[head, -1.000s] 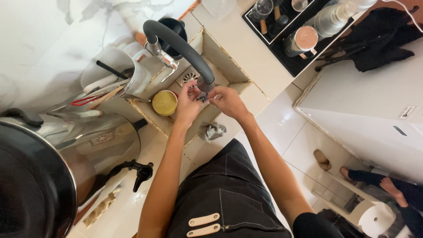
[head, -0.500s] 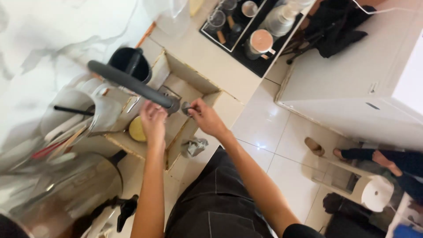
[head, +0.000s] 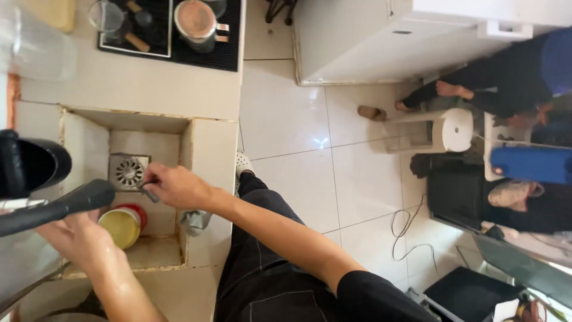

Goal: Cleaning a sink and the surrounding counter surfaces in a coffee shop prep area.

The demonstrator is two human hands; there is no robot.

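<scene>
Gripping a small dark utensil [head: 149,192] over the sink's drain grate [head: 128,171], the right hand [head: 176,186] has shifted from the tap; the left hand [head: 74,235], wet, now rests open beside a yellow cup [head: 121,228].

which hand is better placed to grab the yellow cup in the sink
Left, probably. The left hand sits right beside the round yellow cup in the tiled sink, while the right hand grips a small dark tool near the metal drain.
</scene>
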